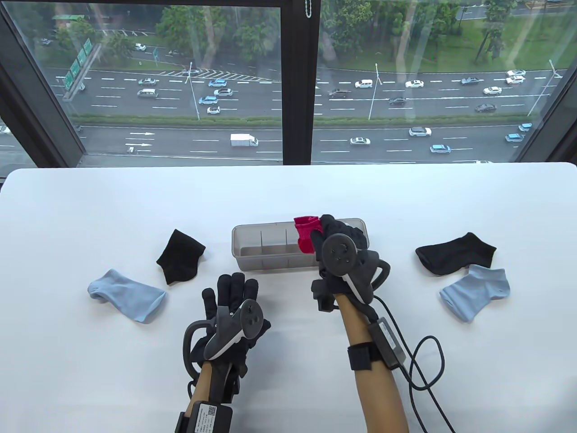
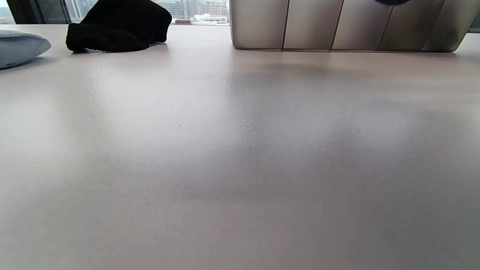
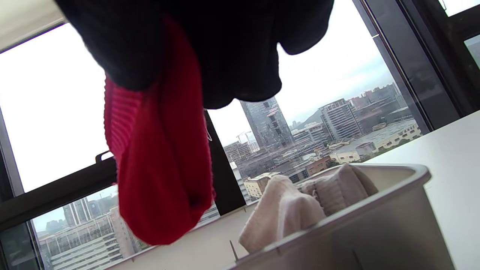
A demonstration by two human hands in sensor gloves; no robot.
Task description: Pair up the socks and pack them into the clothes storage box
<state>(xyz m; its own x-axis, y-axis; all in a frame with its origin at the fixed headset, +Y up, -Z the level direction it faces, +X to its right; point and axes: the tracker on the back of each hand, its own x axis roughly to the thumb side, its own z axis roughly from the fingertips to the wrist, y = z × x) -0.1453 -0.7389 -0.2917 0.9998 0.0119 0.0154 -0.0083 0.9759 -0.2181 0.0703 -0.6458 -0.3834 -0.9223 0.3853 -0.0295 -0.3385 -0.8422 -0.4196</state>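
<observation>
A grey divided storage box (image 1: 252,261) stands mid-table. My right hand (image 1: 336,234) hovers over its right part and grips a folded red sock pair (image 1: 306,233), which hangs down above the box (image 3: 375,225) in the right wrist view (image 3: 161,180). A cream sock bundle (image 3: 296,210) sits in the box's right end. My left hand (image 1: 232,297) rests flat on the table just in front of the box, fingers straight, holding nothing. Black socks (image 1: 180,255) (image 1: 455,254) and light blue socks (image 1: 126,295) (image 1: 475,291) lie on both sides.
The white table (image 1: 288,194) ends at a large window behind. A cable (image 1: 423,361) trails from my right wrist across the table's near right. In the left wrist view the left black sock (image 2: 118,26), blue sock (image 2: 20,47) and box wall (image 2: 337,24) show.
</observation>
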